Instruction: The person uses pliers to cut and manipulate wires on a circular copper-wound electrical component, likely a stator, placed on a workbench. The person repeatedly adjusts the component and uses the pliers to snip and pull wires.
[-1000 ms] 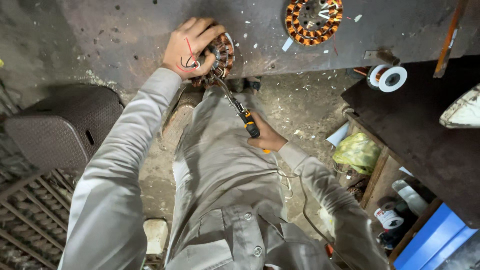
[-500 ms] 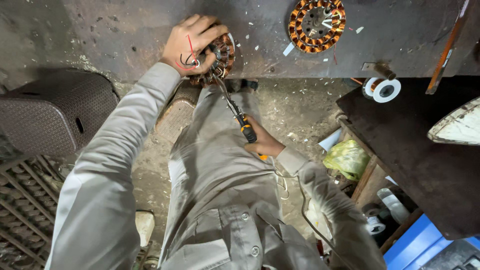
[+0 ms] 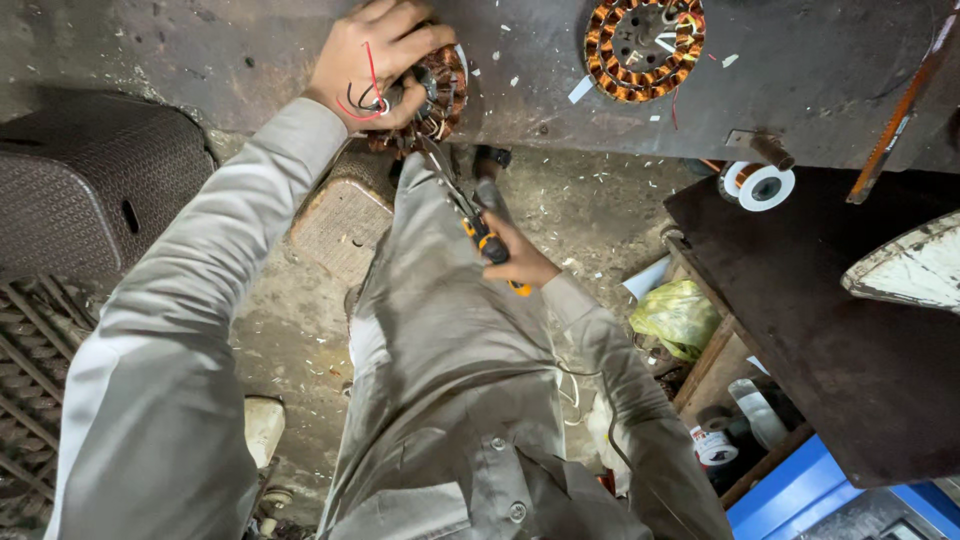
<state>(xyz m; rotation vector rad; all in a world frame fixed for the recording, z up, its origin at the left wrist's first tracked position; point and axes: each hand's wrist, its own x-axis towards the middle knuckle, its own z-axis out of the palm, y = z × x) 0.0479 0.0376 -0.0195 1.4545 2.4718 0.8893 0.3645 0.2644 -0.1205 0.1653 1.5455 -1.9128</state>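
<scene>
Dark counter (image 3: pixel 250 50) runs across the top, its near edge over the debris-strewn floor (image 3: pixel 600 215). Left hand (image 3: pixel 375 60) clamps tight around a copper-wound stator (image 3: pixel 440 90) right at that near edge, red and black wires trailing over the knuckles. Right hand (image 3: pixel 520 262), below the edge, grips a screwdriver (image 3: pixel 470 215), its shaft angling up-left into the stator. A second stator (image 3: pixel 643 48) sits well apart toward the right.

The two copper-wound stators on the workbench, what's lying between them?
In the head view, only bare dark benchtop with scattered white scraps lies between the stator under the left hand and the second stator.
</scene>
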